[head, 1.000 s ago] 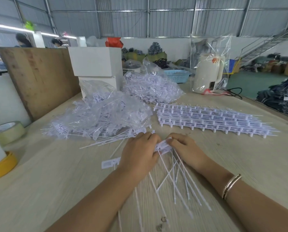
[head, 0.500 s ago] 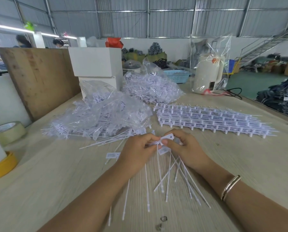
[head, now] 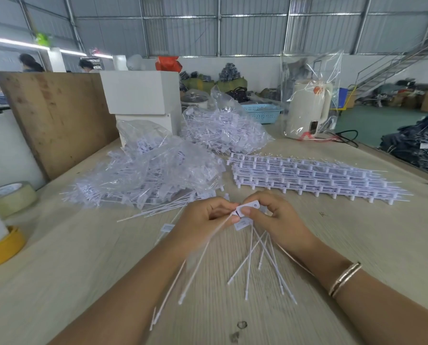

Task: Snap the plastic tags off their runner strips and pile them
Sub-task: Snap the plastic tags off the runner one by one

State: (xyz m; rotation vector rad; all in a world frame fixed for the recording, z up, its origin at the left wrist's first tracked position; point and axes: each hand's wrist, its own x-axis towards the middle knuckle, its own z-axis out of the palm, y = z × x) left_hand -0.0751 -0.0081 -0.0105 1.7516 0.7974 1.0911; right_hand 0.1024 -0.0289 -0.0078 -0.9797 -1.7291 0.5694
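My left hand (head: 203,220) and my right hand (head: 272,217) meet over the middle of the wooden table (head: 58,282). Together they pinch a bunch of white plastic tags (head: 247,207) by their flat heads. The tags' long thin tails (head: 262,260) fan out toward me, partly blurred. A stack of runner strips with tags still on them (head: 307,178) lies behind my right hand. A loose pile of tags in clear bags (head: 153,175) lies behind my left hand, with a few single tags (head: 168,227) on the table beside it.
A second bag of tags (head: 223,130) sits further back, by white boxes (head: 140,93) and a bagged cream kettle (head: 307,110). A plywood board (head: 56,115) stands at the left. Tape rolls (head: 11,197) and a yellow roll (head: 1,247) lie near the left edge.
Both hands have lifted the bunch of tags off the table and turned it. The tails have swung and spread, and one tag head now sticks up between my fingertips.
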